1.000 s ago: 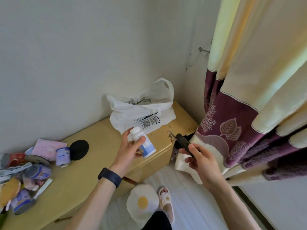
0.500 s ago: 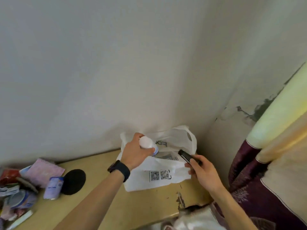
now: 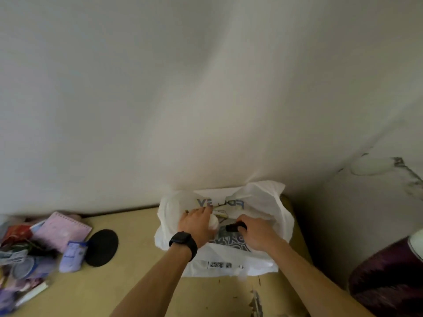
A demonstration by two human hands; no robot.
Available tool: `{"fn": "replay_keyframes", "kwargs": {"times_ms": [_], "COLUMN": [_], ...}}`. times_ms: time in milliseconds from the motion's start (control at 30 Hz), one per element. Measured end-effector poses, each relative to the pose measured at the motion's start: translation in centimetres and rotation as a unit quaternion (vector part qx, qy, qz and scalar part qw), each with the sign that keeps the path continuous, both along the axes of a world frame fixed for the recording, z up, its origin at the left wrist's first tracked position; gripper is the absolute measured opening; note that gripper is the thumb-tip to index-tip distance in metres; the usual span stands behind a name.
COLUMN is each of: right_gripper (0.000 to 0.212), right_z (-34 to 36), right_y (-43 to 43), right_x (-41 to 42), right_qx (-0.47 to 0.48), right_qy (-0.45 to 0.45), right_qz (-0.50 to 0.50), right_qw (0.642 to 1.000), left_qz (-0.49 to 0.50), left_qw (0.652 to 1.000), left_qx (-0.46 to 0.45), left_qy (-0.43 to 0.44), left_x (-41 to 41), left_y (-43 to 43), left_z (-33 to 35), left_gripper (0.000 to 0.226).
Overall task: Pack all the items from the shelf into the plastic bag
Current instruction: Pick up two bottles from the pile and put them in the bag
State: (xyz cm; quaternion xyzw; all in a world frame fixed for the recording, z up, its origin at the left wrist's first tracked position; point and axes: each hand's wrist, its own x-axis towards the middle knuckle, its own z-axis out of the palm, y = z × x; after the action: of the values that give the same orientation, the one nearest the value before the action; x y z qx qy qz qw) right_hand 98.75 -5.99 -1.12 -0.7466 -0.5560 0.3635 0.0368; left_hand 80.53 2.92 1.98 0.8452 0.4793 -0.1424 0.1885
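Observation:
A white plastic bag [image 3: 263,209] with printed letters and a QR code stands open on the yellowish shelf [image 3: 128,282], against the wall near the corner. My left hand [image 3: 194,225], with a black watch on the wrist, grips a small white bottle [image 3: 214,223] over the bag's mouth. Just to its right, my right hand [image 3: 256,234] holds a small black object [image 3: 233,227], also inside the bag's opening. Both hands hide most of what they carry.
A pile of items lies at the shelf's left end: a pink notebook [image 3: 61,229], a pale blue container [image 3: 72,256], a black round disc [image 3: 103,247] and several tins and packets. A dark purple curtain [image 3: 389,277] hangs at the right.
Both hands have moved forward from in front of the shelf into the bag's mouth, carrying the white bottle and the black object. The camera has tilted up toward the wall.

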Motion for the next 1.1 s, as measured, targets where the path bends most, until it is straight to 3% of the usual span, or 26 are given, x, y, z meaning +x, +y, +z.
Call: {"fn": "replay_keyframes", "kwargs": {"times_ms": [67,133,233,300,400,500,600,667,767,933,1100], "right_gripper": [0.027,0.034,0.071,0.097,0.111,0.093,0.06,0.049,0.037,0.03,0.029], "right_z": [-0.7,-1.3,-2.1,-2.3,-1.8,0.2,4.2,7.0,10.8,15.5,16.2], "right_y": [0.1,-0.4,-2.0,-3.0,-3.8,-3.5,-3.7,-4.6,-6.2,-7.0,-5.5], "right_x": [-0.2,0.0,0.7,1.3,1.9,1.3,-0.3,-1.5,-3.9,-9.1,-16.7], "right_qx": [-0.016,-0.034,-0.054,-0.051,-0.059,-0.044,0.065,0.128,0.212,0.299,0.27], "right_qy": [0.02,0.001,-0.131,-0.175,-0.183,-0.111,0.0,0.066,0.13,0.181,0.199], "right_qz": [0.033,0.062,0.138,0.177,0.193,0.146,0.039,-0.028,-0.07,-0.032,0.09], "right_qw": [0.999,0.998,0.98,0.967,0.962,0.982,0.997,0.989,0.966,0.936,0.938], "left_qz": [-0.026,-0.065,-0.109,-0.1,-0.077,-0.07,-0.034,-0.025,0.038,0.246,0.386], "left_qw": [0.999,0.993,0.974,0.968,0.966,0.976,0.997,0.998,0.984,0.939,0.9], "left_qx": [0.001,0.024,0.068,0.08,0.061,0.02,0.01,0.04,0.107,0.149,0.133], "left_qy": [0.035,0.093,0.188,0.214,0.238,0.205,0.065,-0.032,-0.139,-0.186,-0.15], "left_x": [-0.8,-1.7,-2.9,-3.8,-4.7,-4.4,-3.3,-3.2,-4.8,-11.5,-21.2], "left_y": [-0.7,-1.5,-2.5,-2.9,-2.8,-2.9,-4.1,-5.8,-8.3,-10.5,-13.1], "left_z": [-0.7,-1.2,-1.6,-1.7,-1.5,-0.3,2.8,5.1,8.3,9.9,9.1], "left_gripper": [0.063,0.082,0.113,0.119,0.117,0.1,0.058,0.041,0.034,0.03,0.031]}}
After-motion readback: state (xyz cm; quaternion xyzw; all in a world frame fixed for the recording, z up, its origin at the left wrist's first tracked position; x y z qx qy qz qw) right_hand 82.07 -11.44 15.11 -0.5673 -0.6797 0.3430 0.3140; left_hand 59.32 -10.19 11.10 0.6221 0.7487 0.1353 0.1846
